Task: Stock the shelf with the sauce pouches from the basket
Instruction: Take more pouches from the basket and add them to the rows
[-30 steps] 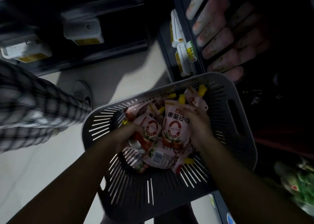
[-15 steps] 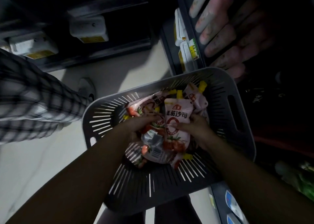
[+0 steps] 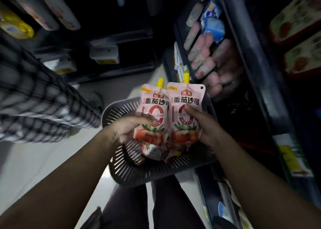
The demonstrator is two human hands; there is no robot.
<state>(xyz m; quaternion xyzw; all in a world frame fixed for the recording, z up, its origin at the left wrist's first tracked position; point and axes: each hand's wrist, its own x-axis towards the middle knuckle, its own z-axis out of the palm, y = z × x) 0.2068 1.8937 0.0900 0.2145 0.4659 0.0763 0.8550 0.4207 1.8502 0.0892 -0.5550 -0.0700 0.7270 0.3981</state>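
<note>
Dim light, edges blurred. Both forearms run in from the bottom edge, elbows cut off. Dark trousers below the basket, hard to read.

Left hand (image 3: pixel 129 129) is closed around the lower part of one pink spouted tomato-sauce pouch (image 3: pixel 152 114), thumb across its front. Right hand (image 3: pixel 206 126) grips the second pink spouted tomato-sauce pouch (image 3: pixel 186 110) the same way, fingers hidden behind it. The two pouches are held side by side, edges touching or slightly overlapping, lifted above the basket. Both stand upright in view: long axis runs away from the person, yellow caps at the far end, printed faces toward the camera.

Under them sits the grey slotted plastic basket (image 3: pixel 125 168), far rim hidden by the pouches. More pouches (image 3: pixel 152 152) lie in it in a heap; count unclear.

Pale smooth floor (image 3: pixel 34 168) to the left. A checked-fabric leg (image 3: pixel 34 103) comes in from the left edge, cut off; a shoe (image 3: pixel 95 100) beside the basket is barely visible.

Right side: dark metal shelf (image 3: pixel 257 82) holding pale sausage-shaped packs (image 3: pixel 203 58), blurred. Far shelving is nearly black, with white price-tag holders (image 3: pixel 104 55).
</note>
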